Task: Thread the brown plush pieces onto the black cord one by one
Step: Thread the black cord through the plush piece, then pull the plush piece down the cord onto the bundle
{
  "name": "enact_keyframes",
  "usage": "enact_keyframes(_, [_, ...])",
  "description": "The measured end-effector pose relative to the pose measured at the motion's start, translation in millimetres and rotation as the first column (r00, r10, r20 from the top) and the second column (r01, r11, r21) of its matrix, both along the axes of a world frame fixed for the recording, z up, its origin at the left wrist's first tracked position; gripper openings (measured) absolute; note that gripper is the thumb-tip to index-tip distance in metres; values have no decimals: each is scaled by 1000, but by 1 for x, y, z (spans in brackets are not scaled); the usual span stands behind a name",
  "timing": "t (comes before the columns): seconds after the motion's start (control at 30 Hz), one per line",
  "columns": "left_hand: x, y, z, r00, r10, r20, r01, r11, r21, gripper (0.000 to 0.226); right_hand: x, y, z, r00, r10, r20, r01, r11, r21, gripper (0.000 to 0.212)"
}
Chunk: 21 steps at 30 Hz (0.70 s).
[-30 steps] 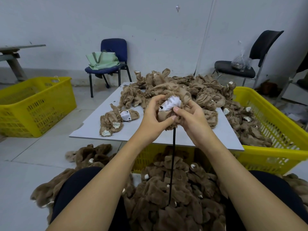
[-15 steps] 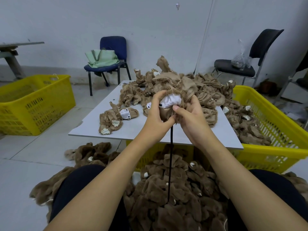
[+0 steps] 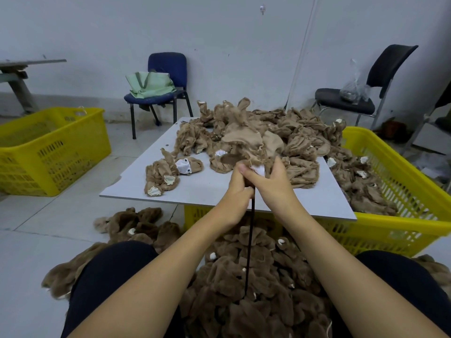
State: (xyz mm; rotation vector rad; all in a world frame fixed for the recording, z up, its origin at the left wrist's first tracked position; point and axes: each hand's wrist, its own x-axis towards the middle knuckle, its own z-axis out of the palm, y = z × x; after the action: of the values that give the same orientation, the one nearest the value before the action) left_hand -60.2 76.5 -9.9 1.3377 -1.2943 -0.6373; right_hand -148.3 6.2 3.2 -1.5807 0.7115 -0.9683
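Head view is showing both hands working one brown plush piece [image 3: 253,154] over the near edge of the grey board [image 3: 195,191]; the black cord [image 3: 249,240] is running taut from between them down into the threaded pile [image 3: 256,289] on the lap. Left hand [image 3: 238,191] is clenching around the cord top, thumb up against the piece, while right hand [image 3: 274,182] is pinching its white patch. Judgement: keep the cord tensioned and slide the piece straight down, avoiding bunching.
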Motion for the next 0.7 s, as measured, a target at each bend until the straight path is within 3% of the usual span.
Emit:
enact_keyframes(0.13, [3,3,16,978,121,-171,-147,978,-148,24,1,-3,2,999,11,31,-10,999,-34,51])
enact_keyframes(0.2, [7,1,22,947,219,-234,-261,950,-169,28,2,-2,-3,996,60,61,-56,996,-69,40])
enact_keyframes(0.27, [7,0,30,937,197,-290,-238,964,-117,23,5,0,-5,995,78,61,-71,991,-115,37])
enact_keyframes(0.43, [3,-14,35,924,293,-245,-290,956,46,32,11,-1,-7,992,24,-124,-55,966,-251,30])
enact_keyframes(0.6, [8,-18,22,920,257,-294,-234,966,112,29,9,1,-7,985,24,-172,-64,972,-228,56])
enact_keyframes(0.7, [11,-19,19,942,212,-259,-185,975,124,25,1,-7,3,961,170,-216,-196,975,-105,49])
